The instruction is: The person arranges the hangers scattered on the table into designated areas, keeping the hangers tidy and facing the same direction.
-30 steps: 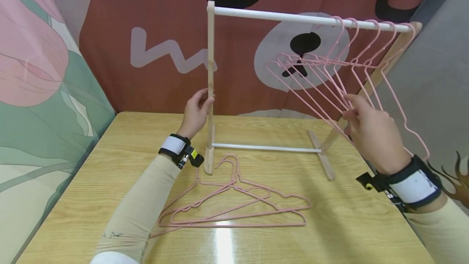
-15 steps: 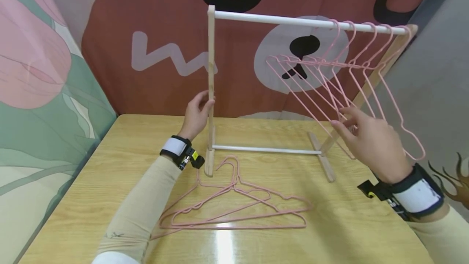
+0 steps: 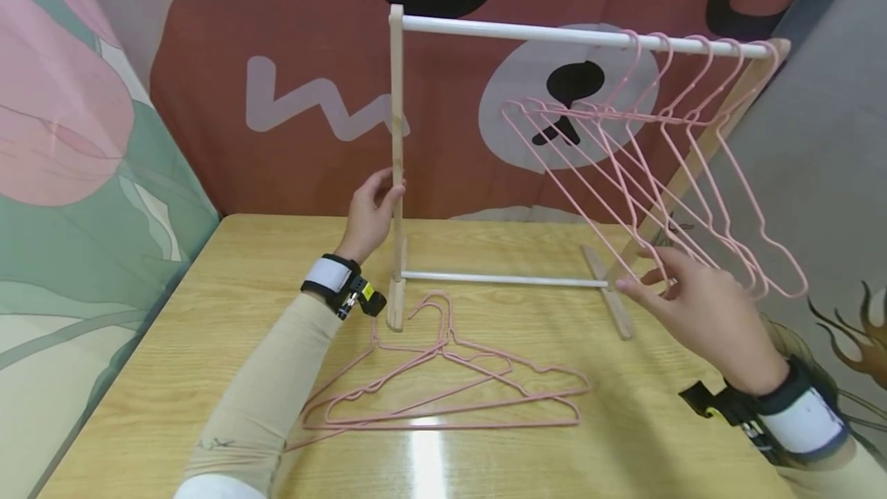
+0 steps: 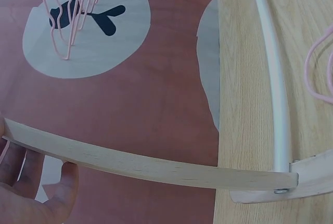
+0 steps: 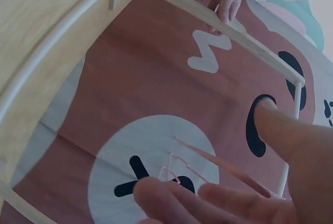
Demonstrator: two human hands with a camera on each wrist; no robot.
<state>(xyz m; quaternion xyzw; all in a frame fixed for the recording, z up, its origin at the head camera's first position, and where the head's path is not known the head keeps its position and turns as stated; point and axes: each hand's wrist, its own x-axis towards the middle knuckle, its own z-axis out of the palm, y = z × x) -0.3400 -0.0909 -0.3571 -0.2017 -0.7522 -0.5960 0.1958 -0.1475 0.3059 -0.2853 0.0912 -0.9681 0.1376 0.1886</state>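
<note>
A small clothes rack stands on the table, with a white top rail (image 3: 527, 33) and a wooden left post (image 3: 397, 145). My left hand (image 3: 379, 199) grips that post at mid height; the left wrist view shows the post (image 4: 130, 164) against my thumb and fingers (image 4: 31, 182). Several pink wire hangers (image 3: 658, 168) hang at the right end of the rail. My right hand (image 3: 647, 281) hovers with straight, spread fingers by their lower bars and holds nothing. In the right wrist view its fingers (image 5: 223, 195) lie beside a pink wire (image 5: 218, 164). More pink hangers (image 3: 443, 395) lie on the table.
The wooden table (image 3: 208, 314) is bounded by a patterned red cloth backdrop (image 3: 291, 60) behind and a green and pink one (image 3: 69, 137) on the left. The rack's wooden feet (image 3: 610, 299) and white lower bar (image 3: 499, 279) rest on the tabletop.
My right hand has dropped from the middle of the hanging hangers to below them, near the rack's right foot. The left hand has stayed on the post.
</note>
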